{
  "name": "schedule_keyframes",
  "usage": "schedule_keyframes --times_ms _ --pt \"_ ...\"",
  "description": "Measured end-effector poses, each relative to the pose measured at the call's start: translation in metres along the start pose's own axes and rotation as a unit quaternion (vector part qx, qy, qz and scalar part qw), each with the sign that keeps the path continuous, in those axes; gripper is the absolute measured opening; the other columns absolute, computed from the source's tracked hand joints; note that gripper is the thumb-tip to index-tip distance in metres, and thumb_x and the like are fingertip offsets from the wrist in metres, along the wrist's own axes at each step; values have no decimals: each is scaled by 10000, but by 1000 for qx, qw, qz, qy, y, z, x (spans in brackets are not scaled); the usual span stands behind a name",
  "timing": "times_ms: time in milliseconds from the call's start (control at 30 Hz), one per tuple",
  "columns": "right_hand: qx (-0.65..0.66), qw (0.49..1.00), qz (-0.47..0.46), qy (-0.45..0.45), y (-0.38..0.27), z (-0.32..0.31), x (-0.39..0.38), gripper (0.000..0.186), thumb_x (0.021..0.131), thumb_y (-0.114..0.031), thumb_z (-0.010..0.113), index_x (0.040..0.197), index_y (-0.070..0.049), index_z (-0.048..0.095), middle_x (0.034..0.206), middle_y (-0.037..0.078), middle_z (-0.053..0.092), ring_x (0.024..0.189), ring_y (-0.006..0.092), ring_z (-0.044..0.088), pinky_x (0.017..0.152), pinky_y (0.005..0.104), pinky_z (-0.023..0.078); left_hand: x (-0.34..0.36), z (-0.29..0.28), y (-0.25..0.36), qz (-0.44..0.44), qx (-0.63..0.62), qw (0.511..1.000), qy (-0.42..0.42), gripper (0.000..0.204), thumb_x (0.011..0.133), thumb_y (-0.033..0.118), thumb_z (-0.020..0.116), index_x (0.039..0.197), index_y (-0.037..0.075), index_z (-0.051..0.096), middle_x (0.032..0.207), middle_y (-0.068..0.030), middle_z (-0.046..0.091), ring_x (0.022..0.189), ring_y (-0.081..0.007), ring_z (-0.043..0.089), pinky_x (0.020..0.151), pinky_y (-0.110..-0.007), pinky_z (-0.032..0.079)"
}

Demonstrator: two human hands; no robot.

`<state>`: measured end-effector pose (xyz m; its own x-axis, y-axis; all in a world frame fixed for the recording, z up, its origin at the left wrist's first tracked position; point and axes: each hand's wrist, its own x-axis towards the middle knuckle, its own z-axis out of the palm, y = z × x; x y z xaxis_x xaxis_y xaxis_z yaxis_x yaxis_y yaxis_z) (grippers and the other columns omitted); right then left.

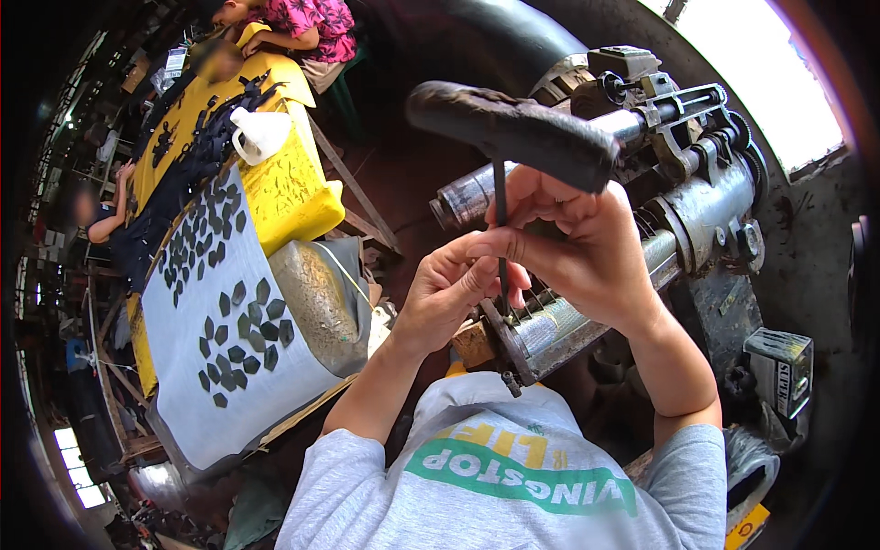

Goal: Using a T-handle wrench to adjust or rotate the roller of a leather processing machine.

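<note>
In front of my chest, both hands work at a narrow black strip (501, 194) that runs down from a dark, worn, elongated piece (513, 128) with rounded ends. My left hand (449, 289) pinches the strip low down, between thumb and fingers. Just above it, my right hand (587, 252) is closed on the same strip, its thumb meeting my left fingertips. The dark piece overlaps the top of my right hand; what bears its weight is hidden. Behind and below my hands lies a metal machine (692, 215) with rollers and gears.
On the left, a white sheet (174, 385) carries many small dark, angular pieces (247, 335). A yellow table (293, 197) holds a white jug (259, 135) and black strips. People sit around it. A metal can (779, 371) stands at the right, near the wall.
</note>
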<state>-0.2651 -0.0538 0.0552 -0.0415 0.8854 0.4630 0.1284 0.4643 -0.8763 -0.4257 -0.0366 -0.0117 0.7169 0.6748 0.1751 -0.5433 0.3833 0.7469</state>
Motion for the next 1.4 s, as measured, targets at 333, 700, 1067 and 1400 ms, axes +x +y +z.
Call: schedule_keyframes --times_ms 333,700,1067,1400 --pt "45 991 89 -89 -16 -1 5 213 871 88 543 1083 67 540 990 117 638 905 148 637 775 274 529 -6 4 -10 72 106 986 109 250 753 -129 677 947 -9 576 927 -102 637 849 -171 662 789 -301 581" --pt "-7 994 -1 -105 -24 3 18 250 935 49 443 1166 53 540 827 74 614 761 109 626 691 229 500 -2 13 2 189 158 962 116 279 736 -171 665 957 -11 605 994 -111 622 899 -178 650 762 -301 590" --pt "20 996 4 -91 -30 -1 17 222 932 58 447 1129 49 551 800 58 596 744 87 603 676 221 490 4 22 10 188 151 966 90 240 766 -149 650 964 -30 584 977 -121 629 879 -181 653 768 -322 593" --pt "34 992 84 -91 -10 0 -3 254 910 89 462 1148 44 539 933 77 613 802 91 600 751 226 499 -6 11 -4 108 174 972 114 268 773 -117 666 1017 -33 594 933 -91 636 855 -155 650 784 -305 578"
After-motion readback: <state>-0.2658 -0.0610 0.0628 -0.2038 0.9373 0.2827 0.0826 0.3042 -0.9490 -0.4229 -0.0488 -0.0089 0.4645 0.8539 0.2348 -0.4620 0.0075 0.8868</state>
